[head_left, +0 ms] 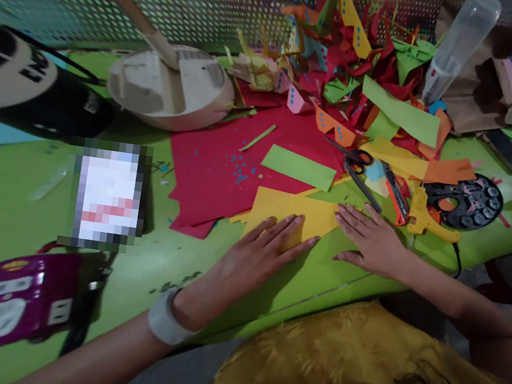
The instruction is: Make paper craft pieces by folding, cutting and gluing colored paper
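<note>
A yellow sheet of paper (pixel 313 209) lies flat near the front edge of the green table. Across its left part rests my left hand (pixel 273 239), palm down with the fingers stretched out. My right hand (pixel 368 239) is flat too, its fingertips touching the paper's right end. Neither hand grips anything. Just behind the yellow paper is a green paper strip (pixel 298 167), lying on large red sheets (pixel 222 162) scattered with tiny blue bits. Scissors (pixel 358 171), an orange utility knife (pixel 394 195) and a yellow glue gun (pixel 426 219) lie beyond my right hand.
Folded coloured paper shapes (pixel 341 58) are heaped at the back, beside an upturned clear bottle (pixel 465 43). A round white fan base (pixel 175 88) and a dark cylinder (pixel 29 77) stand at the left. A purple power strip (pixel 25 293) sits front left; a black palette (pixel 468 203) lies right.
</note>
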A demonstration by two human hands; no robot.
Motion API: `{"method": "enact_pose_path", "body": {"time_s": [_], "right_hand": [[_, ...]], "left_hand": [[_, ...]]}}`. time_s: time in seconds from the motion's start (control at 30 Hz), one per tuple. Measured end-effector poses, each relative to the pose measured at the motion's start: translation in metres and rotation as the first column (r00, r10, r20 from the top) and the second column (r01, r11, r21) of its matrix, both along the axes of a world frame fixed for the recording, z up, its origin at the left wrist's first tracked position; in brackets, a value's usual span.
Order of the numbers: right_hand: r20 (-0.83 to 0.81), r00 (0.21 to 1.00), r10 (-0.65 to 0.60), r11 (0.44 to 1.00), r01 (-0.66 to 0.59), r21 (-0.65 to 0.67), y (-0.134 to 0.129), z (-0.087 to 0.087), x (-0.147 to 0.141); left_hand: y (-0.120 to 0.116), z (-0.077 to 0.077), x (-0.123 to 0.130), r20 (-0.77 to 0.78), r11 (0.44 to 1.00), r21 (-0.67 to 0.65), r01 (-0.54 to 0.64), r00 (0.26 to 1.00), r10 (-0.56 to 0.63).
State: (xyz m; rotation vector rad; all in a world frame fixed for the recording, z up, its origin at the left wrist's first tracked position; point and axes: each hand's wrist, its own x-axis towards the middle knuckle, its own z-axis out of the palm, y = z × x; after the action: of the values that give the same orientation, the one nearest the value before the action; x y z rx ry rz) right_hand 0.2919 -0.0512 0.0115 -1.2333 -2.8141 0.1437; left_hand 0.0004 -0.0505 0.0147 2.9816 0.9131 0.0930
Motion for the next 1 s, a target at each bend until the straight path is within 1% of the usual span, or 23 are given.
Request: {"method": "enact_pose_path", "body": {"time_s": [0.07,0.17,0.33,0.4,0.47,0.53,0.63,0.7,0.83,1.0], "right_hand": [[0.004,1.0,-0.03,1.0,0.03,0.009,0.0,0.002,0.005],[0.01,0.999,-0.035,0.999,0.035,0.022,0.0,0.003,0.01],[0.027,0.997,-0.076,0.993,0.073,0.091,-0.008,0.009,0.015],[0.037,0.99,-0.134,0.984,0.128,0.124,-0.015,0.014,0.017],[0.059,0.974,-0.217,0.968,0.207,0.142,-0.022,0.018,0.017],[0.073,0.957,-0.281,0.952,0.269,0.146,-0.026,0.018,0.015],[0.069,0.94,-0.333,0.937,0.322,0.137,-0.026,0.016,0.01],[0.063,0.933,-0.354,0.93,0.345,0.126,-0.023,0.015,0.007],[0.048,0.932,-0.359,0.928,0.351,0.127,-0.018,0.016,0.004],[0.009,0.933,-0.36,0.928,0.357,0.11,-0.02,0.011,0.004]], "left_hand": [[-0.004,-0.001,-0.008,0.012,1.0,-0.011,-0.005,1.0,0.005],[-0.012,-0.002,-0.022,0.028,1.0,-0.023,-0.008,1.0,0.008],[-0.022,-0.005,-0.038,0.042,1.0,0.009,-0.01,0.999,0.01],[-0.023,-0.007,-0.039,0.039,1.0,0.019,-0.005,0.999,0.004],[-0.022,-0.009,-0.039,0.042,0.999,0.032,0.009,0.999,-0.01],[-0.021,-0.009,-0.04,0.053,0.998,0.052,0.025,0.998,-0.028],[-0.02,-0.009,-0.042,0.063,0.997,0.066,0.043,0.997,-0.048],[-0.021,-0.008,-0.045,0.06,0.997,0.052,0.052,0.997,-0.056],[-0.022,-0.01,-0.048,0.049,0.998,0.022,0.053,0.997,-0.054],[-0.02,-0.015,-0.05,0.088,0.999,0.0,0.05,0.995,-0.05]]}}
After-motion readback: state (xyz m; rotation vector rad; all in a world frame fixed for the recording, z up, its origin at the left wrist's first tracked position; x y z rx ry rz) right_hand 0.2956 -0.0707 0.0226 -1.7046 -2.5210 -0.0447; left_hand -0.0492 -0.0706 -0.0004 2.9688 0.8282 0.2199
